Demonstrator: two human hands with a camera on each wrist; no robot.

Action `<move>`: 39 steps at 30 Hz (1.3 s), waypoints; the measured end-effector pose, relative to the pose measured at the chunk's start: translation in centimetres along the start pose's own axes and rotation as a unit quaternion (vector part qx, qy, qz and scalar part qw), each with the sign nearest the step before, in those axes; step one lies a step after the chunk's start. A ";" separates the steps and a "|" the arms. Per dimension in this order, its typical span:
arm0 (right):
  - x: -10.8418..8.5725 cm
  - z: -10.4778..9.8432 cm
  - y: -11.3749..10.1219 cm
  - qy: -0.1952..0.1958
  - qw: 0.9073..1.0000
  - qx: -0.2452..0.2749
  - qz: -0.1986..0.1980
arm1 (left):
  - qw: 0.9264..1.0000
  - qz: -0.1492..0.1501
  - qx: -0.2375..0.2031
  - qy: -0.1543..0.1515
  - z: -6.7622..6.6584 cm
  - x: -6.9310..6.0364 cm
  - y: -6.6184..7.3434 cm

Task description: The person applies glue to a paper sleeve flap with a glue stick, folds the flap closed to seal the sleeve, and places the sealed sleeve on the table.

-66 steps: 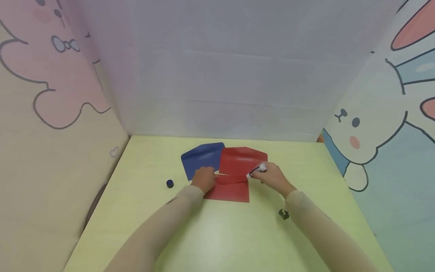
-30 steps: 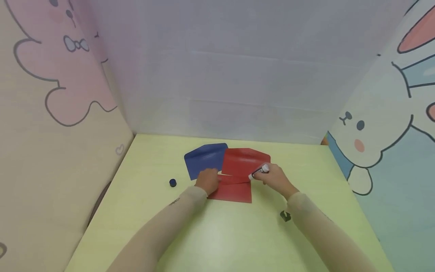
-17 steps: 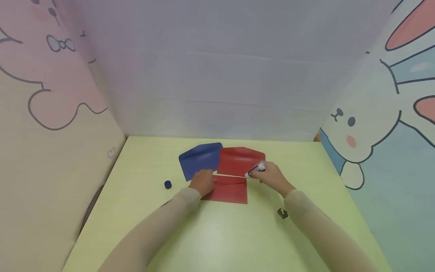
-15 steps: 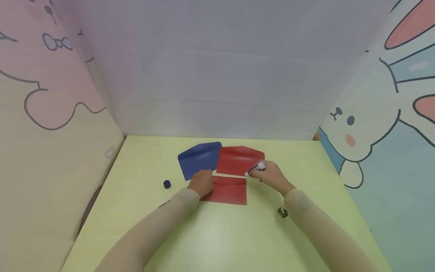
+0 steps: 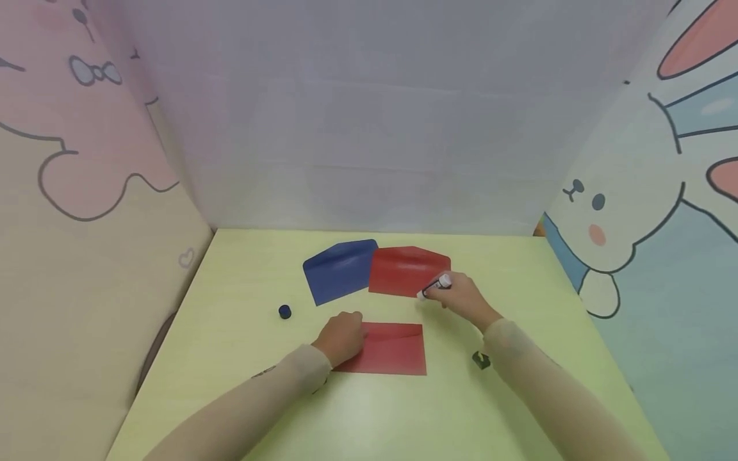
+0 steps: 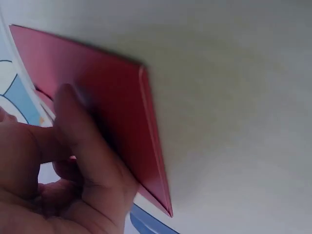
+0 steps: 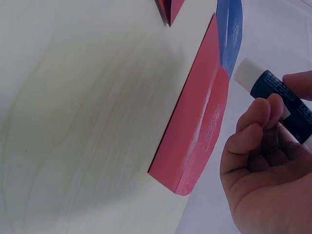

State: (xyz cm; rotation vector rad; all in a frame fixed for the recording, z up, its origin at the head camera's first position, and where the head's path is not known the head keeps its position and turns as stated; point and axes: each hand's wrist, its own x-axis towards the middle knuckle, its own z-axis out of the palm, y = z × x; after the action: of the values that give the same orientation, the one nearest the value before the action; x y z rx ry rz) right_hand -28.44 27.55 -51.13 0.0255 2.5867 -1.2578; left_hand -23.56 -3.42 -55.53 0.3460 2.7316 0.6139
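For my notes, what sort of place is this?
Probably a small indoor craft or recording booth: a pale yellow table, a plain backdrop behind it, and a side panel printed with a cartoon rabbit. A red envelope in the left hand suggests paper craft.

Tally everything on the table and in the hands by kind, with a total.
Red envelopes: 2
Blue envelope: 1
Glue stick: 1
Dark blue cap: 1
Small dark notched item, identity unclear: 1
Total: 6
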 end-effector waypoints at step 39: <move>11.5 4.8 -3.4 0.035 0.989 -0.143 -0.032 | 0.985 0.087 0.143 -0.044 -2.6 8.8 2.2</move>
State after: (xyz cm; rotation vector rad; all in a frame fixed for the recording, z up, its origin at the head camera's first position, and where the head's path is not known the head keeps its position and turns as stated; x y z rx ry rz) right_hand -38.89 20.61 -54.16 -0.0689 2.8245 -0.9087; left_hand -32.23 0.16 -54.52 0.6700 2.7234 0.2369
